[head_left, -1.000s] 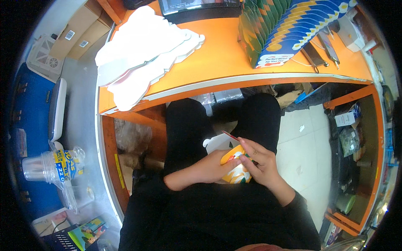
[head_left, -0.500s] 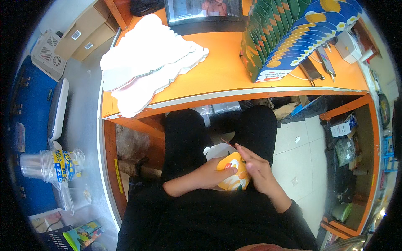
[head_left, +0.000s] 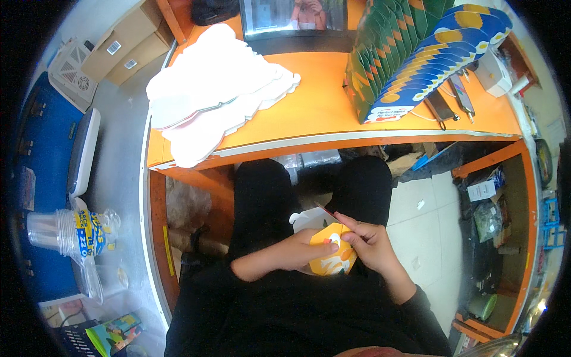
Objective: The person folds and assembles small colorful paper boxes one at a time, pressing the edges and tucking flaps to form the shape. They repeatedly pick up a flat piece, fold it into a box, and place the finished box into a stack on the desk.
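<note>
Above my lap is a yellow paper food carton (head_left: 331,263) with a white pattern, partly folded, its white inner flap standing up at the far side. My left hand (head_left: 295,249) is closed round the carton's left side, thumb lying across the printed front. At the right edge, my right hand (head_left: 373,244) pinches the carton, its thumb on the front and its index finger along the far edge. The fingers behind the carton are hidden. Ahead on the orange table (head_left: 309,83) lies a pile of flat white card blanks (head_left: 208,89).
Nested green and blue printed cartons (head_left: 410,71) stand at the table's right, beside a dark power bank (head_left: 440,106). A tablet (head_left: 294,21) stands at the back. On the left metal counter (head_left: 119,154) lie stacked clear plastic cups (head_left: 53,231). An open shelf (head_left: 526,196) is at right.
My right hand has gone from lying flat along the carton's side to pinching its edge, the thumb now over the front. My left hand keeps its hold.
</note>
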Available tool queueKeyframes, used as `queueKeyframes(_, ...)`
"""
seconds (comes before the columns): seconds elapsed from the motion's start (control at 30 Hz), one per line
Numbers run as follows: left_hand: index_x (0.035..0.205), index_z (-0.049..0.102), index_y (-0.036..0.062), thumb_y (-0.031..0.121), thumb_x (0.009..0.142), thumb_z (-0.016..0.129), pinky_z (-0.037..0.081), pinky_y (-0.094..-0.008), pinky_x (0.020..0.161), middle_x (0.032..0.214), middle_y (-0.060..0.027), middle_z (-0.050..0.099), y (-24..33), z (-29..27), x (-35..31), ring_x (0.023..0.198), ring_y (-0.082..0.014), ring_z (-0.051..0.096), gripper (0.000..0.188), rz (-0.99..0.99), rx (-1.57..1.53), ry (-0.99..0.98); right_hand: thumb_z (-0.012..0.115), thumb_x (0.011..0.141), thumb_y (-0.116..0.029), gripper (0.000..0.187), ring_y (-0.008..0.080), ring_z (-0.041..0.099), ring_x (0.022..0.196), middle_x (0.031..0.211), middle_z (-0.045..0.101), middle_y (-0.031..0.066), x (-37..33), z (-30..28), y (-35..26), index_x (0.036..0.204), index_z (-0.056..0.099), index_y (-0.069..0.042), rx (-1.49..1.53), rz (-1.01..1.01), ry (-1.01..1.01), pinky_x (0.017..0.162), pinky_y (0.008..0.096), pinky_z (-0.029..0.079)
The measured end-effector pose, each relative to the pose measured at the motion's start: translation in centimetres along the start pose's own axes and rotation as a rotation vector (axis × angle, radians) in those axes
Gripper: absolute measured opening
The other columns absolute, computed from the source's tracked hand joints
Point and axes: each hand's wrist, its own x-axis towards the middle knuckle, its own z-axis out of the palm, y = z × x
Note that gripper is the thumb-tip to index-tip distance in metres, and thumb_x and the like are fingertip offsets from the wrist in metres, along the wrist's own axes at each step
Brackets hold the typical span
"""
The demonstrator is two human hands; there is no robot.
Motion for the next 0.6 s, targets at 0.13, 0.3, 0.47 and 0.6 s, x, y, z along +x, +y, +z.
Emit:
queueKeyframes(0.13,0.131,0.05,0.0017,0.038,0.098,0.057,0.047,-0.0349,0.095,0.118,-0.0108,0.06,0.2,-0.4,-0.1,0.11,-0.0197,0.059,0.049,-0.02,0.157,0.033,0.063,0.091,-0.001,0.04,0.0149,0.063,0.108,0.125,0.066,0.0123,-0.2,-0.4,-0.7,0.13,0.062,-0.006,0.061,0.047,-0.04,0.094,0.0281,0.05)
queueKeyframes(0.3,0.13,0.05,0.0014,0.038,0.098,0.058,0.048,-0.035,0.095,0.119,-0.0126,0.06,1.0,-1.0,0.0,0.111,-0.0201,0.059,0.05,-0.005,0.257,-0.048,0.064,0.089,0.0,0.042,0.0152,0.061,0.113,0.129,0.064,0.0119,-0.1,-0.7,-0.6,0.131,0.061,-0.006,0.19,0.134,-0.122,0.096,0.0278,0.048)
queueKeyframes(0.47,0.129,0.051,0.0006,0.037,0.097,0.06,0.049,-0.0348,0.094,0.118,-0.013,0.061,0.4,-0.1,-0.2,0.111,-0.0201,0.06,0.05,0.005,0.204,0.149,0.062,0.091,0.001,0.04,0.0166,0.064,0.11,0.126,0.066,0.0114,-0.3,-0.3,-0.5,0.13,0.062,-0.008,-0.001,-0.001,0.0,0.093,0.0282,0.05)
queueKeyframes(0.6,0.13,0.05,-0.0007,0.036,0.099,0.058,0.051,-0.0349,0.092,0.118,-0.0134,0.061,0.5,0.2,-0.2,0.111,-0.0214,0.061,0.049,0.021,0.227,0.191,0.062,0.09,0.0,0.041,0.0191,0.065,0.111,0.124,0.066,0.0138,-0.5,-0.3,-0.7,0.129,0.063,-0.011,-0.067,-0.081,0.055,0.092,0.0301,0.051)
